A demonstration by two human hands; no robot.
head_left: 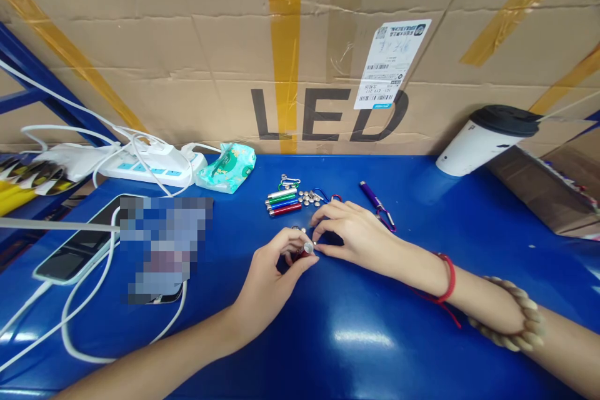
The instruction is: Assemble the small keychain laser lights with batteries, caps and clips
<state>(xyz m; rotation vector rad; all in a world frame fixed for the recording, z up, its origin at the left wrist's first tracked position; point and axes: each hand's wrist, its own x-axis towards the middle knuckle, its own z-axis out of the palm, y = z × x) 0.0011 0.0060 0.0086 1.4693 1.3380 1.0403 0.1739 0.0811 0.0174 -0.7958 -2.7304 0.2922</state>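
"What are the fingers doing?"
"The left hand (269,275) pinches a small red metal tube (308,249) between thumb and fingers, its silvery end up. The right hand (351,231) has thumb and fingertip nearly together just beside that end, other fingers curved; perhaps they pinch something tiny and silvery, but it's too small to be sure."
"And around them?"
"At twelve, silver button-shaped discs (309,199). At eleven, four slim metal tubes (283,202) in silver, green, blue and red, side by side. At two, a purple metal tube (370,194) with a clip."
"Farther out?"
"A teal patterned soft pack (228,167) toward half past ten, a white plastic power strip (140,170) at ten, a white paper cup (478,145) with black lid at two."
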